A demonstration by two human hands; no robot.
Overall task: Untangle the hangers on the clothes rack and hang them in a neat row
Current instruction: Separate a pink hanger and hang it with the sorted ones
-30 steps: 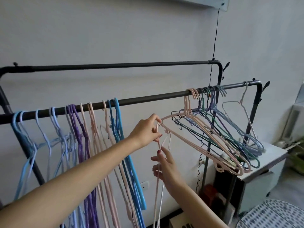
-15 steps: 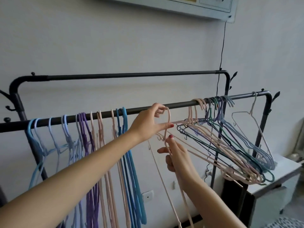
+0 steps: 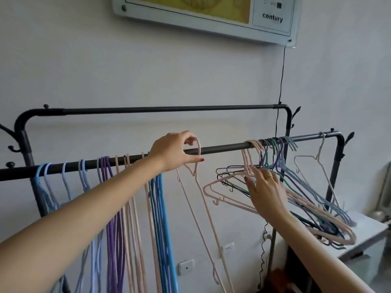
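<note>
A black clothes rack has a front rail point(image 3: 222, 148) and a higher back rail point(image 3: 169, 109). My left hand point(image 3: 175, 152) grips the hook of a pale pink hanger point(image 3: 206, 208), with the hook over the front rail. To its left hang several neat hangers: light blue point(image 3: 45, 187), purple point(image 3: 111, 229), pink point(image 3: 131, 229) and blue point(image 3: 163, 218). To the right, a tangled bunch of pink, green, purple and blue hangers point(image 3: 306, 199) slants off the rail. My right hand point(image 3: 264, 191) rests on that bunch, fingers touching a pink hanger. A lone white hanger point(image 3: 317, 163) hangs far right.
A framed board point(image 3: 207, 15) hangs on the wall above, with a black cord point(image 3: 281, 81) running down behind the rack. A white cabinet point(image 3: 364, 235) stands under the tangled bunch at right. Wall sockets point(image 3: 186, 267) sit low behind the hangers.
My left hand has lifted the pink hanger up and put its hook over the front rail. My right hand let go of it and moved right onto the tangled bunch. The view tilted upward.
</note>
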